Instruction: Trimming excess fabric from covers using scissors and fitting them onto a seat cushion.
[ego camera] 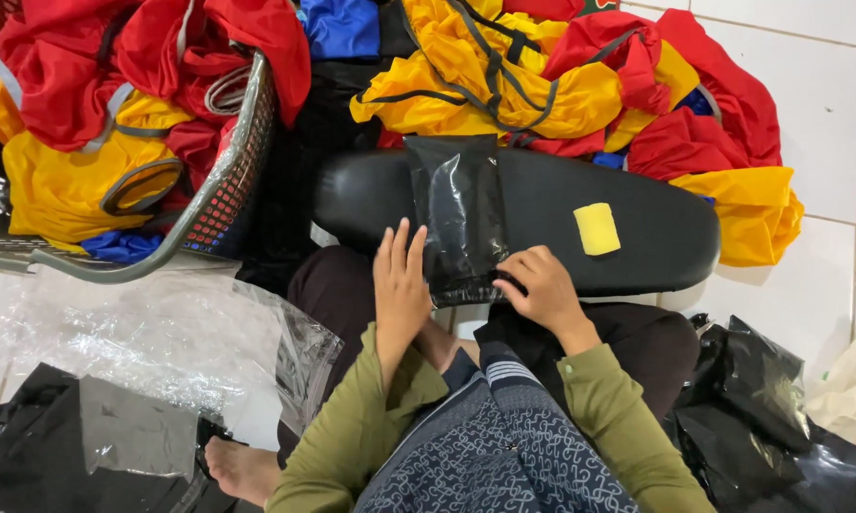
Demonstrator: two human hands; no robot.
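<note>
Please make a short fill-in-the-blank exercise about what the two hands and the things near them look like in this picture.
1. Both hands rest on a black garment packed in a clear ____ bag.
2. The left hand lies flat, while the right hand pinches the bag's ____ edge.
3. The small sponge on the black board is ____ in colour.
4. The grey basket stands to the person's ____.

Missing words: plastic; lower; yellow; left

To my left sits a grey basket (221,180) of red and yellow garments (76,104); a yellow sponge (597,229) lies right.
</note>
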